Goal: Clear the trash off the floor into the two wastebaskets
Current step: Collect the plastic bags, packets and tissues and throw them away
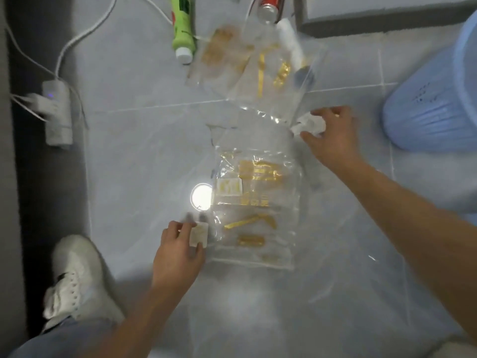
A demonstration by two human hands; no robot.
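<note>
A clear plastic bag with gold print (254, 202) lies flat on the tiled floor in the middle. My left hand (178, 250) pinches a small pale scrap of paper (199, 235) at the bag's lower left corner. My right hand (333, 136) is closed around a crumpled white paper (308, 124) just above the bag's upper right corner. A blue wastebasket (436, 99) lies tipped at the right edge. Further back lie a second clear bag with gold print (273, 73), a clear wrapper with brown contents (222, 55), a green bottle (182, 27), a red can (269, 7) and a white tube (290, 40).
A white power strip (57, 115) with cables sits at the left by a dark strip along the wall. My white shoe (74, 277) stands at the lower left. A lamp's bright reflection (201, 197) shines on the floor beside the bag. A dark-edged ledge (374, 19) runs at top right.
</note>
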